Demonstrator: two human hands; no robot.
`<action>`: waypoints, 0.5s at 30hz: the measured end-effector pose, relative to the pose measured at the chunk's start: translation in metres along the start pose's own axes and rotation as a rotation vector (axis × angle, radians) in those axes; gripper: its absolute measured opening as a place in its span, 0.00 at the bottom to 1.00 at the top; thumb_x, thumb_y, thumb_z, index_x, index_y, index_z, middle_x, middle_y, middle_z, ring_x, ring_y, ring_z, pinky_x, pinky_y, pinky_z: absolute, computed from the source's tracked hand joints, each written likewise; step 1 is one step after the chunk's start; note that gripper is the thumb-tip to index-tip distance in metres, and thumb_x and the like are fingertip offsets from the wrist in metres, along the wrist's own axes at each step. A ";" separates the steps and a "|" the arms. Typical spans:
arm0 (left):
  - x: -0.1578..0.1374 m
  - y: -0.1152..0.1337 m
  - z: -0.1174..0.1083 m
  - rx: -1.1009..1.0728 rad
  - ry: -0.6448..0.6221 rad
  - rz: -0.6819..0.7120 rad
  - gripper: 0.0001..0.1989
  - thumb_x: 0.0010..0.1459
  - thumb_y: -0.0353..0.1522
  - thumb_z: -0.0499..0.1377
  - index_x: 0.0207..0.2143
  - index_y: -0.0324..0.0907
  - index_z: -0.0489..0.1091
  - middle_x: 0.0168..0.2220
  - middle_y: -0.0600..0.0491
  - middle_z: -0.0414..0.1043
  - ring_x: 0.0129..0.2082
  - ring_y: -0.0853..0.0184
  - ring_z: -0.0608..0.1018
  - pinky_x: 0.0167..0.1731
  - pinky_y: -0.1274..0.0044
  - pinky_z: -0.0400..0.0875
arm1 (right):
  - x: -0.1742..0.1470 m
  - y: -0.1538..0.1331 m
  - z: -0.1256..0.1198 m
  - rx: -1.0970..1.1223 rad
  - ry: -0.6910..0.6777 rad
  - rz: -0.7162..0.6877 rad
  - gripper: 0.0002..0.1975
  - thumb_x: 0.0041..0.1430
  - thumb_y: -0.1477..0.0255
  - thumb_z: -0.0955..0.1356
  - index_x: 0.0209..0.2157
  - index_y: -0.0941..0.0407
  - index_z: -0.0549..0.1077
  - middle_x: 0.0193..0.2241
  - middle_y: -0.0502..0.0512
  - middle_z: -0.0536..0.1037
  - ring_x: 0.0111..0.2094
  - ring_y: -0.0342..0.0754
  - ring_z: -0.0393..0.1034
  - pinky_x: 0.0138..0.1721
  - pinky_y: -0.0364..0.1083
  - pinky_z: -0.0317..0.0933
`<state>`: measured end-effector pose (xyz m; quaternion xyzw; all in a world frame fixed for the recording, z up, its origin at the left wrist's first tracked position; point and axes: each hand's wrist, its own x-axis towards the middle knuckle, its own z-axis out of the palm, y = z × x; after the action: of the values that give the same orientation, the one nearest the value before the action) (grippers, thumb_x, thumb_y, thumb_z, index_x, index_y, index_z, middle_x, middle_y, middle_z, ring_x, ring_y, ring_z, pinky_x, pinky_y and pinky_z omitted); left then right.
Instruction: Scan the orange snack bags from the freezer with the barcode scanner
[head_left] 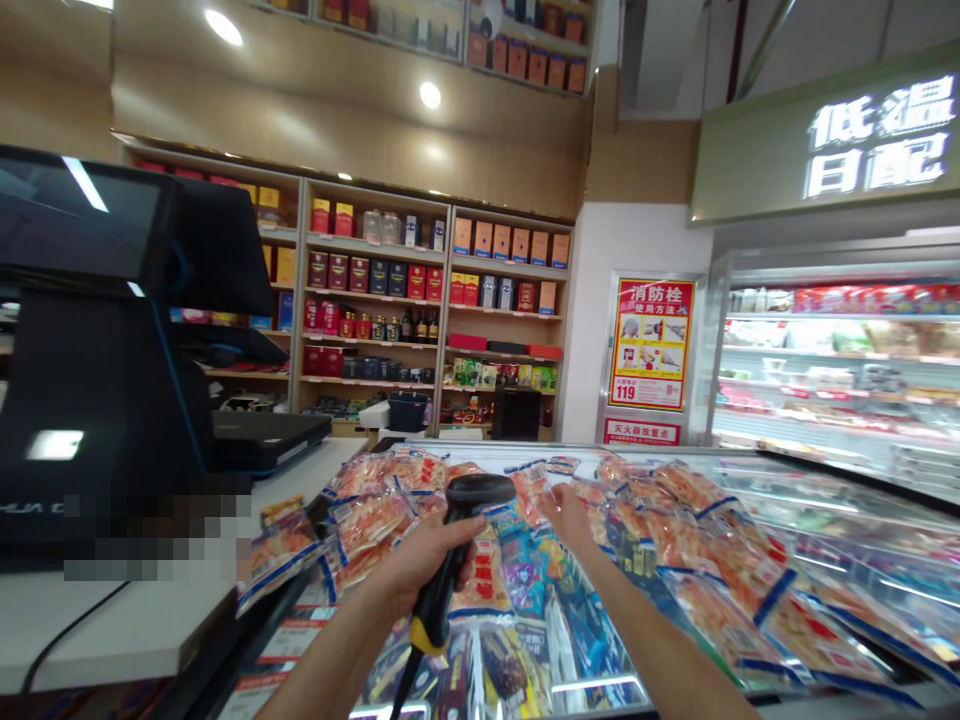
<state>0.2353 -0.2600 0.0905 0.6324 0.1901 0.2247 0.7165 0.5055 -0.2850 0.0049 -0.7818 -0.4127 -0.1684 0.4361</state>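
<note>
My left hand (424,555) is wrapped around the handle of a black handheld barcode scanner (480,489). The scanner stands upright with its head at the top, and a yellow band and cable at its lower end. Farther forward and to the right, my right hand (568,515) has its fingers bent in at the edge of a clear plastic food packet (529,488) with orange-pink contents. Its fingertips are small and partly hidden. Under the scanner lies a similar packet (484,578) with red lettering, on the glass top of a freezer chest.
More packets (735,610) lie on the right of the freezer, and others (375,520) on the left. A black checkout terminal (97,380) stands on the white counter (97,640). Boxed goods fill shelves (375,240) behind; a lit refrigerated case (832,350) is at right.
</note>
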 end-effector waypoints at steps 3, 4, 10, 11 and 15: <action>-0.002 0.003 -0.013 0.013 0.049 0.038 0.14 0.41 0.41 0.57 0.20 0.39 0.58 0.12 0.60 0.61 0.11 0.77 0.63 0.13 0.83 0.57 | 0.001 -0.013 -0.001 0.075 0.001 0.010 0.12 0.44 0.61 0.60 0.24 0.56 0.61 0.22 0.51 0.69 0.24 0.44 0.63 0.26 0.41 0.53; -0.004 0.005 -0.018 0.027 0.091 0.057 0.15 0.41 0.41 0.57 0.20 0.39 0.58 0.12 0.60 0.61 0.11 0.77 0.62 0.12 0.83 0.56 | 0.001 -0.019 0.000 0.125 -0.012 0.026 0.12 0.43 0.61 0.61 0.25 0.56 0.61 0.22 0.51 0.70 0.24 0.44 0.63 0.26 0.41 0.54; -0.024 0.017 -0.046 0.045 0.335 0.077 0.16 0.39 0.42 0.58 0.18 0.39 0.57 0.11 0.60 0.60 0.10 0.77 0.62 0.12 0.83 0.55 | -0.005 -0.069 0.026 0.406 -0.130 0.085 0.16 0.43 0.64 0.62 0.35 0.57 0.62 0.21 0.50 0.72 0.21 0.43 0.64 0.22 0.40 0.54; -0.027 0.017 -0.052 0.045 0.361 0.080 0.16 0.39 0.42 0.58 0.17 0.39 0.58 0.11 0.59 0.60 0.10 0.77 0.62 0.12 0.83 0.55 | -0.006 -0.077 0.033 0.412 -0.140 0.077 0.16 0.44 0.65 0.62 0.36 0.57 0.62 0.21 0.50 0.72 0.21 0.43 0.64 0.22 0.40 0.54; -0.037 0.011 -0.078 0.075 0.488 0.044 0.17 0.37 0.43 0.59 0.16 0.39 0.58 0.10 0.59 0.61 0.10 0.76 0.62 0.12 0.83 0.56 | -0.010 -0.106 0.060 0.365 -0.113 0.097 0.21 0.48 0.70 0.58 0.45 0.61 0.60 0.24 0.54 0.73 0.28 0.46 0.67 0.29 0.42 0.57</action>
<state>0.1602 -0.2159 0.0910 0.5894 0.3517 0.3793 0.6205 0.4098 -0.2109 0.0225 -0.7170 -0.4219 -0.0254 0.5543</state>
